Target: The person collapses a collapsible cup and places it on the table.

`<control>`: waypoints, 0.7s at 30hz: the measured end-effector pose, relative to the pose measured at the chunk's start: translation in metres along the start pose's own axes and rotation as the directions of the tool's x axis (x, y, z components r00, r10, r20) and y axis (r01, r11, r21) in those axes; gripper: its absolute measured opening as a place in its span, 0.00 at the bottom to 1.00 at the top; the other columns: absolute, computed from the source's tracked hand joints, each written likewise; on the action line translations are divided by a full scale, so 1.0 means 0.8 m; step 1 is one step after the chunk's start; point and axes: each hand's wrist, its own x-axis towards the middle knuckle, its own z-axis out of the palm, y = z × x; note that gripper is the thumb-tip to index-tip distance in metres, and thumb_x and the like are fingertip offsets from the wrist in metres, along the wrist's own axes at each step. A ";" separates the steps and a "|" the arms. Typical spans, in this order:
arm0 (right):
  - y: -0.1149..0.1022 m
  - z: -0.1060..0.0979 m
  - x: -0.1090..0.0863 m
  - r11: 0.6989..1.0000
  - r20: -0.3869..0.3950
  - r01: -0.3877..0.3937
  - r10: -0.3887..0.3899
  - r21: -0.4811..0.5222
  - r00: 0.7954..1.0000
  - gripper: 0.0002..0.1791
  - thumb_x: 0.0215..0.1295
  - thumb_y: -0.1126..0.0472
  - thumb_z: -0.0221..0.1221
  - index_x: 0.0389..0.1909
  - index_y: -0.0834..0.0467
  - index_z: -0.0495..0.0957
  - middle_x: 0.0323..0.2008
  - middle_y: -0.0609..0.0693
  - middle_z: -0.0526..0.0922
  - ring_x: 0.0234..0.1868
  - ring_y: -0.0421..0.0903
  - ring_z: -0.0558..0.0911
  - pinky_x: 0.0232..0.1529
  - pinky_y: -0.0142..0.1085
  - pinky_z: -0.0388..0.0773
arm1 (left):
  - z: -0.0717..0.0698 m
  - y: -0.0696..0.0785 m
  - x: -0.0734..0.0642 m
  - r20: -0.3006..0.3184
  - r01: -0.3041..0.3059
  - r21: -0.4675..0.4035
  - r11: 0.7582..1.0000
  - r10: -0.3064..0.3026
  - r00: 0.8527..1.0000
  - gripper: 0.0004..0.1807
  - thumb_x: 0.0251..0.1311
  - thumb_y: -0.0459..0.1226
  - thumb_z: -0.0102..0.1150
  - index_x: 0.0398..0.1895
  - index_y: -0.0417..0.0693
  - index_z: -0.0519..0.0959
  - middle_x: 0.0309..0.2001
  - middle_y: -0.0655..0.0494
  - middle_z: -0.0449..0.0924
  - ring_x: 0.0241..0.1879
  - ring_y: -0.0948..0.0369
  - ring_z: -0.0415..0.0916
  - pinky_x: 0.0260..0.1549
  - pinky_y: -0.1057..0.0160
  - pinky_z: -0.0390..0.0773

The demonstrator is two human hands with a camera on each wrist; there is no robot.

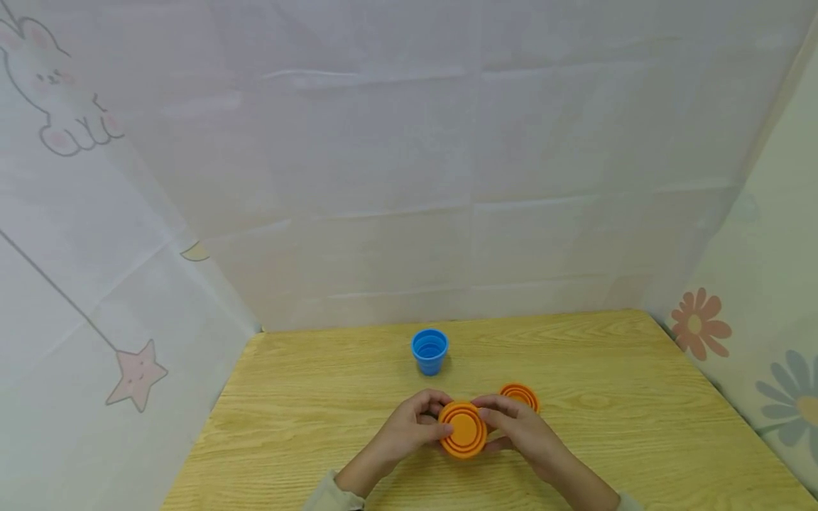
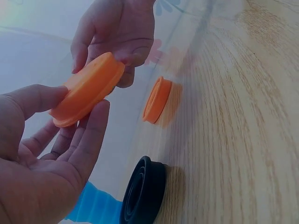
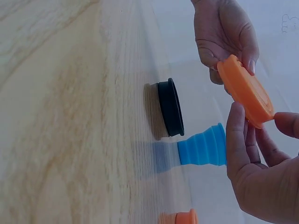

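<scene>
A collapsed orange collapsible cup is held between both hands above the table, its ringed face turned up toward the head camera. My left hand pinches one side, thumb on the face and fingers underneath. On the opposite side, my right hand grips the rim between thumb and fingers. A second flattened orange cup lies on the table just behind the right hand. The black collapsed cup rests on the table, hidden behind the left hand in the head view. Farther back, a blue cup stands upright, fully extended.
The wood-grain table runs back to a pale cloth wall. Printed cloth also borders it at the left and right, with a star and flowers on it.
</scene>
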 end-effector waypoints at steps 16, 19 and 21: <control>0.007 -0.009 0.001 0.996 0.018 -0.047 0.046 0.072 0.999 0.26 0.77 0.45 0.54 0.58 0.65 0.77 0.48 0.56 0.82 0.43 0.49 0.86 0.47 0.44 0.86 | 0.002 0.007 -0.001 -0.089 -0.153 0.120 0.981 0.164 0.982 0.18 0.63 0.32 0.67 0.55 0.38 0.77 0.50 0.46 0.80 0.47 0.58 0.78 0.49 0.67 0.79; 0.008 -0.008 0.000 0.993 0.048 -0.058 0.053 0.106 0.997 0.27 0.78 0.46 0.53 0.59 0.66 0.75 0.50 0.59 0.83 0.43 0.49 0.87 0.48 0.43 0.86 | 0.003 0.002 0.001 -0.065 -0.220 0.171 0.960 0.234 0.970 0.16 0.63 0.29 0.66 0.53 0.37 0.78 0.52 0.45 0.79 0.50 0.60 0.78 0.54 0.67 0.79; 0.007 -0.008 -0.001 0.989 0.063 -0.067 0.059 0.129 0.996 0.27 0.78 0.46 0.53 0.59 0.67 0.74 0.48 0.59 0.84 0.42 0.50 0.88 0.47 0.43 0.86 | 0.004 -0.003 0.002 -0.036 -0.280 0.257 0.925 0.299 0.954 0.13 0.63 0.28 0.65 0.51 0.41 0.80 0.51 0.47 0.78 0.51 0.62 0.78 0.56 0.65 0.78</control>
